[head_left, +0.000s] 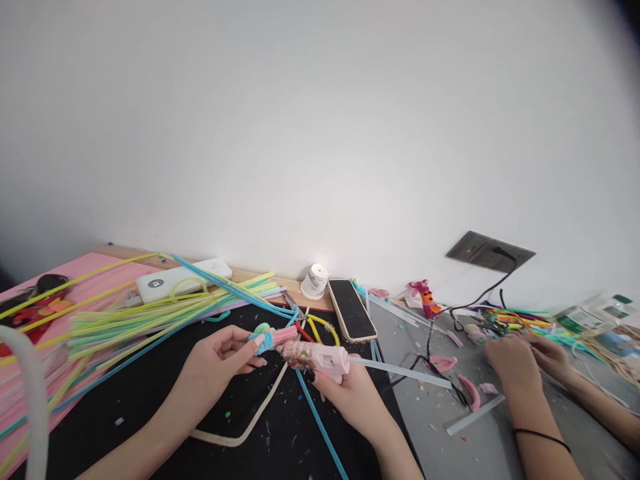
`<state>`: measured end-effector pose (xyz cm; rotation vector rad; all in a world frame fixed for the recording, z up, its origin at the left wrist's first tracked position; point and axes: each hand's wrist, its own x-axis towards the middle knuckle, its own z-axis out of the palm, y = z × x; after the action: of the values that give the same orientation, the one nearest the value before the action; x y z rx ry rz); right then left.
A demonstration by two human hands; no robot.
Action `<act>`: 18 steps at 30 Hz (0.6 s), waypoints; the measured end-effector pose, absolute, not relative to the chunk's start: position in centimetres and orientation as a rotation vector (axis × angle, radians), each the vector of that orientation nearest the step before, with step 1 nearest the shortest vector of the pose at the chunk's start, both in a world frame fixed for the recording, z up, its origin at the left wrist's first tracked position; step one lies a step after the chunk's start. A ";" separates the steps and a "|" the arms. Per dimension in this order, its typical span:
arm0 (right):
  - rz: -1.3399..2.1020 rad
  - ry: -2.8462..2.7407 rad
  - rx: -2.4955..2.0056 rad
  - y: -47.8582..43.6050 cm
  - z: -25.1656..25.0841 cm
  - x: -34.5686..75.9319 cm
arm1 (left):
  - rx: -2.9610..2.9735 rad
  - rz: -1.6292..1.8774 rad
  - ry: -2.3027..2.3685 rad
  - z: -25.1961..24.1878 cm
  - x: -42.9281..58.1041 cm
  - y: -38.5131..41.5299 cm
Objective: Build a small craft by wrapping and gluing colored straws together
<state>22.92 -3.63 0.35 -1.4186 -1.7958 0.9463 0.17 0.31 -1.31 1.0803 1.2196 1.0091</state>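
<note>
Pink glue gun [327,359] is gripped in the closed right hand [356,395], a translucent glue stick [405,373] protruding from its rear. Left hand [220,357] pinches a fuzzy blue-and-pink piece [283,336] just beside the nozzle end, above the black work surface [250,400]; whether they touch cannot be determined.

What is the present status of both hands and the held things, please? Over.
Left hand holding blue-and-pink fuzzy piece. Right hand gripping pink glue gun, glue stick protruding behind. Gun's front close to piece, contact unclear. Blue stem passing below gun.
</note>
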 end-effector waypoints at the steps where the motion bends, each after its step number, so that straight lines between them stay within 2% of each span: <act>1: 0.941 -1.778 -1.411 -3.6 0.4 23.0 | 1.088 1.004 1.216 -1.3 0.2 0.3; 18: 0.904 -1.796 -1.434 -3.7 -0.1 22.9 | 0.980 0.953 1.203 -1.5 0.2 0.4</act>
<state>22.88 -3.67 -0.11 -1.4341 -1.7961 0.9040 0.21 0.36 -1.48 0.9805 1.2034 0.9535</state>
